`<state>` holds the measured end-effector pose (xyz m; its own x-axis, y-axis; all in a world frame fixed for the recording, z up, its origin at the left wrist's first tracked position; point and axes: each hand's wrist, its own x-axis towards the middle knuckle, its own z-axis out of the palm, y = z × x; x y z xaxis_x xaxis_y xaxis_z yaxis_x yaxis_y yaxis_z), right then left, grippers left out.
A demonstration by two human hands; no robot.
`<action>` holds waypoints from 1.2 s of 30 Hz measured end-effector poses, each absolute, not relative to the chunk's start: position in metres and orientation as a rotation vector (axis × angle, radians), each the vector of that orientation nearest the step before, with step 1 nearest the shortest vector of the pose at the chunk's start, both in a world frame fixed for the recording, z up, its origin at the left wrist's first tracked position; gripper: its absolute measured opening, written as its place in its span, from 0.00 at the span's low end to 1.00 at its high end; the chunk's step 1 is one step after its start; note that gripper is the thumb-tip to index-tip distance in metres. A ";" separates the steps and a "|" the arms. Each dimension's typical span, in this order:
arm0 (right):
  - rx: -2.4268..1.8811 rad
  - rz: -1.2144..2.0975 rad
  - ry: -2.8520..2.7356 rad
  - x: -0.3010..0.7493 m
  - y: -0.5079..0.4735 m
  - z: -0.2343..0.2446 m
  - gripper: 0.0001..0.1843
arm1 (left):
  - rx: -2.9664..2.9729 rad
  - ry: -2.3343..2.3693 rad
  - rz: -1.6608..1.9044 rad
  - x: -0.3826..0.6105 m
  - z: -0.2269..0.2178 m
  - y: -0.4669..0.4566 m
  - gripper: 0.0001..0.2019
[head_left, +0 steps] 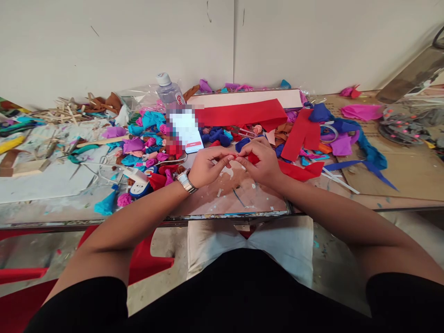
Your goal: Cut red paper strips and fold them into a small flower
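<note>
My left hand and my right hand meet above the front part of the table, thumbs and fingertips pinched together. Between them is a small piece of red crepe paper, part of it showing under the right fingers. Its exact shape is mostly hidden by the fingers. Just beyond the left hand a lit phone leans among crumpled paper. A red paper strip lies beside my right wrist, and a wider red strip stretches across the pile behind both hands.
Crumpled coloured paper pieces cover the table's middle. A plastic bottle stands behind the phone. To the left lie a power strip, a white cable and wooden sticks. A tape roll and cardboard are on the right.
</note>
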<state>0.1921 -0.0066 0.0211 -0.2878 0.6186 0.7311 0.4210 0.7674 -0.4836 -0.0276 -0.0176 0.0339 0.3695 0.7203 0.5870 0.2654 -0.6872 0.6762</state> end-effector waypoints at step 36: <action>-0.744 0.204 -1.957 0.193 -0.009 0.026 0.13 | 2.114 0.857 1.257 -0.026 0.037 -0.018 0.16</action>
<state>0.1929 -0.0093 0.0255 -0.3193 0.5794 0.7499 0.4125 0.7974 -0.4405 -0.0256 -0.0183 0.0372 0.3658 0.7435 0.5598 0.2498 -0.6578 0.7105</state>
